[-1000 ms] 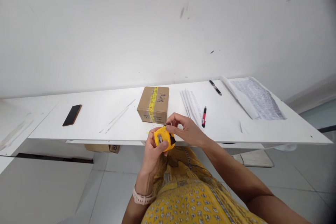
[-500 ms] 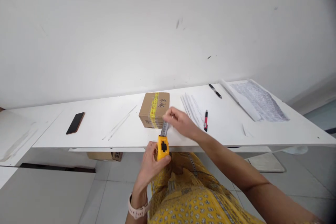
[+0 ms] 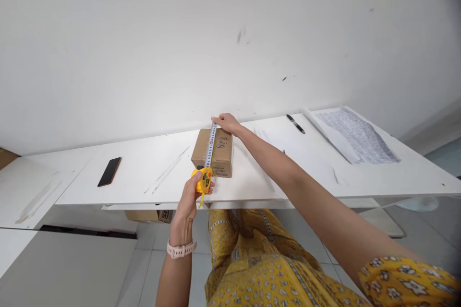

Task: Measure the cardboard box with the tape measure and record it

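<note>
A brown cardboard box [image 3: 224,153] with handwriting on top sits on the white table. Across its top, from back to front, stretches the blade of a yellow tape measure [image 3: 203,181]. My left hand [image 3: 190,192] is closed around the tape measure's case, just in front of the box's near edge. At the far edge of the box, my right hand [image 3: 227,122] pinches the blade's end. The blade covers much of the yellow tape strip on the box.
On the white table [image 3: 133,165], a phone [image 3: 109,171] lies to the left. Further right are a black pen [image 3: 296,123] and a printed sheet [image 3: 356,136]. My right arm partly hides some papers [image 3: 268,139]. Another carton [image 3: 149,216] sits below the table.
My right hand has moved back to the box's far edge, drawing the blade out over the top. My left hand has shifted left and up, turning the case.
</note>
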### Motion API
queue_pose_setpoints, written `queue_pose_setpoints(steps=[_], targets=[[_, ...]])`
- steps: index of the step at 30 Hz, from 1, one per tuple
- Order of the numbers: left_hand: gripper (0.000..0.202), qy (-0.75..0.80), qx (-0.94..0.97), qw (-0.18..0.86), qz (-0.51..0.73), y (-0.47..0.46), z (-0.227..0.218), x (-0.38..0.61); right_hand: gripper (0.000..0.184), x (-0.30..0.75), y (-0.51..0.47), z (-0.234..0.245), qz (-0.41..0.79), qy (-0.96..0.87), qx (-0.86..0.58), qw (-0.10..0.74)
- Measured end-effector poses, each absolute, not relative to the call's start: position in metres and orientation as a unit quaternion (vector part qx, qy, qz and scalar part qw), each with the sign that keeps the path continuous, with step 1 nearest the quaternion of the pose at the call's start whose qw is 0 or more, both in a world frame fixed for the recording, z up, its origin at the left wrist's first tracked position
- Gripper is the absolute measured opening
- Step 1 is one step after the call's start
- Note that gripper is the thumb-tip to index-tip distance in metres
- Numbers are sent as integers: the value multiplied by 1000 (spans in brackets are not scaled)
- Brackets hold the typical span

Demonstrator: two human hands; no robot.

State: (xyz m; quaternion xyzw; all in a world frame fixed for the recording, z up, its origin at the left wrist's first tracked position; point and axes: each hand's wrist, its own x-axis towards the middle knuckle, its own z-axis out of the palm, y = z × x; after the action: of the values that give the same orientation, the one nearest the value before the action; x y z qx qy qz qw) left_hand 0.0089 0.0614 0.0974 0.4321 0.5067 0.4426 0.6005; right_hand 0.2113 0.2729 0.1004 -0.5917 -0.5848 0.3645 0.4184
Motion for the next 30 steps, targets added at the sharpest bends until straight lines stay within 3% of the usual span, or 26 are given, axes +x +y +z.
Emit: queue_pose_setpoints(steps=[6, 11, 17, 30], targets=[[60, 500, 409, 629, 432, 56, 110, 3, 29, 211, 273, 77, 417, -574, -567, 418], [53, 490, 410, 645, 420, 60, 115, -2, 33, 212, 270, 65, 466, -561, -526, 438], [35, 459, 340, 691, 443, 71, 112, -1, 36, 211, 275, 60, 443, -558, -526, 463], [39, 420, 347, 718, 434, 76, 111, 10, 34, 211, 273, 64, 413, -578, -538, 454]])
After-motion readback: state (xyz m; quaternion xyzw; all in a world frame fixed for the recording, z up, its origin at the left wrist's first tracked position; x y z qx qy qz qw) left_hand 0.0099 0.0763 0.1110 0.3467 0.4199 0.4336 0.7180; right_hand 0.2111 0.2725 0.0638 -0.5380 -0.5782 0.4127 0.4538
